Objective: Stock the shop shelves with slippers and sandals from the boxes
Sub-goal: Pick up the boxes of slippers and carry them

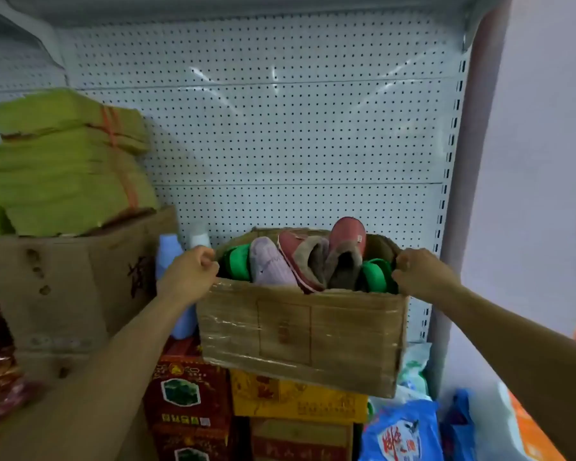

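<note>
An open, tape-wrapped cardboard box [301, 331] sits in front of me, resting on stacked cartons. My left hand [193, 271] grips its left rim, and my right hand [416, 269] grips its right rim. Inside stand a pair of red fur-lined slippers [341, 247], a pink knitted slipper [268, 262] and green sandals [238, 261] at both sides. Behind the box rises a white pegboard shelf back [280, 128] with nothing hanging on it.
A big brown carton [67, 287] at left carries tied bundles of yellow-green paper [64, 161]. Two plastic bottles [170, 254] stand between it and the box. Red [187, 394] and yellow [296, 397] cartons lie below, and blue plastic bags [403, 430] lie at the lower right.
</note>
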{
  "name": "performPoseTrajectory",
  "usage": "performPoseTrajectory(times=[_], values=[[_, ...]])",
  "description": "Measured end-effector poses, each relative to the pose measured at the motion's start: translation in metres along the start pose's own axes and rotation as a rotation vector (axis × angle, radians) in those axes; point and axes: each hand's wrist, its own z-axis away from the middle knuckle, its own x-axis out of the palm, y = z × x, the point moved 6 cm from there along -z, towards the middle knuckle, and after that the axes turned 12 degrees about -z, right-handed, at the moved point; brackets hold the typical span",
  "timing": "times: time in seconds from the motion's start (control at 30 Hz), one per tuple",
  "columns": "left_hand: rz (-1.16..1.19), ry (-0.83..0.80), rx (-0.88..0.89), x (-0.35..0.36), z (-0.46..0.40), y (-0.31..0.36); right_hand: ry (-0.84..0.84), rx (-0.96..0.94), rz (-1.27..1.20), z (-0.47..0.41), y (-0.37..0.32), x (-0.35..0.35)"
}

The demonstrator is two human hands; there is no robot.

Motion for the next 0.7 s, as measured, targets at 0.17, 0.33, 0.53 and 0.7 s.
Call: performPoseTrajectory(times=[0.17, 0.33, 0.53, 0.7], values=[[-0.052, -0.036, -0.073, 0.035, -0.065, -0.026, 0.025, 0.261, -0.163, -0.040, 0.028, 0.017], [-0.042, -0.197, -0.211, 0.079, -0.120, -0.052, 0.042, 0.498, -0.333, -0.075, 0.053, 0.037], [-0.098, -0.391, -0.241, 0.124, -0.156, -0.070, 0.024, 0.631, -0.370, -0.107, 0.077, 0.066], [-0.112, -0.353, -0.215, 0.128, -0.156, -0.070, 0.102, 0.567, -0.292, -0.110, 0.079, 0.072]])
